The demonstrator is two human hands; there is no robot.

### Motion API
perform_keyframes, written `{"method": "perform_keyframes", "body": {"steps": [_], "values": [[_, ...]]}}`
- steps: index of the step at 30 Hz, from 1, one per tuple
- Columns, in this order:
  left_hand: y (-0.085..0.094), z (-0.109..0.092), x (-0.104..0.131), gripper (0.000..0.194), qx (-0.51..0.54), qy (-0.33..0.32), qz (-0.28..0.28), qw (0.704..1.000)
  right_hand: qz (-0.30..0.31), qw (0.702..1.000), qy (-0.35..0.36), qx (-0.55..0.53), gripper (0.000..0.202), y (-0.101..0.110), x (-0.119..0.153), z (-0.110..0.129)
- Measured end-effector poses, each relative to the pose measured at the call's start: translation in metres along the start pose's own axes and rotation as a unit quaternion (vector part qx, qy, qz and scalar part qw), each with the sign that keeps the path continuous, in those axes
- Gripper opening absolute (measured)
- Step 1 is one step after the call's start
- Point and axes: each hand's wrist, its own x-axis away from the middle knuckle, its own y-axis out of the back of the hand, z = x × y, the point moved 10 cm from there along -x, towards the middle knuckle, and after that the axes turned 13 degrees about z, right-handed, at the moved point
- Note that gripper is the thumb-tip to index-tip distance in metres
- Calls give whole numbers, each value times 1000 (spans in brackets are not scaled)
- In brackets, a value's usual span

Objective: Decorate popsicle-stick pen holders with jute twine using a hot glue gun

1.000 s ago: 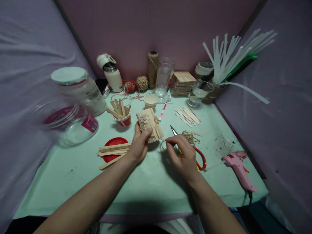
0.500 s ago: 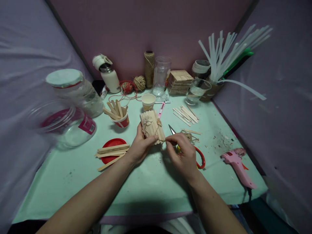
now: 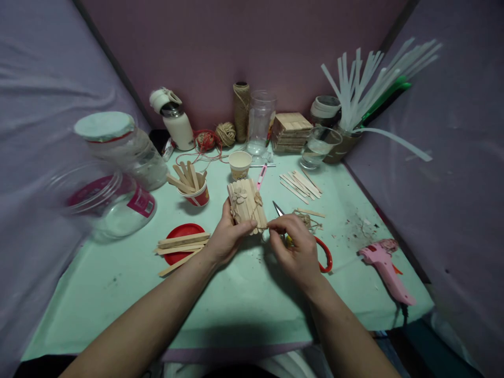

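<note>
Wrapped round the lower left of a small craft-stick panel [image 3: 247, 202] is my left hand [image 3: 230, 233], its thumb pressed on the front. The panel is made of upright wooden sticks and carries small flower-shaped wooden pieces [image 3: 239, 195] and a strand of twine. My right hand [image 3: 294, 247] pinches at the panel's lower right corner, on what looks like the end of the twine. Scissors with red handles [image 3: 326, 256] lie partly hidden beneath my right hand, and a tangle of twine [image 3: 309, 220] lies just past it.
A pink glue gun [image 3: 388, 270] rests at the right. Loose sticks lie over a red lid [image 3: 185, 231] at the left, near a paper cup of sticks [image 3: 197, 197]. Thin sticks [image 3: 301, 186], a paper cup [image 3: 240, 169], a glass [image 3: 315, 149] and jars stand or lie further back.
</note>
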Motion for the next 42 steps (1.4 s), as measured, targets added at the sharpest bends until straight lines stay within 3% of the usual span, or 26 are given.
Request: {"method": "perform_keyframes", "body": {"steps": [5, 12, 28, 42], "values": [[0, 0, 1, 81, 18, 20, 3, 1000, 1, 999, -27, -41, 13, 3, -1, -5], [-2, -2, 1, 85, 18, 29, 18, 999, 7, 996, -56, -63, 12, 4, -2, -12], [-3, 0, 0, 84, 25, 36, 23, 999, 9, 996, -56, -62, 12, 4, -1, -13], [-12, 4, 0, 92, 11, 53, 84, 995, -2, 992, -84, -93, 6, 5, 1, -23]]}}
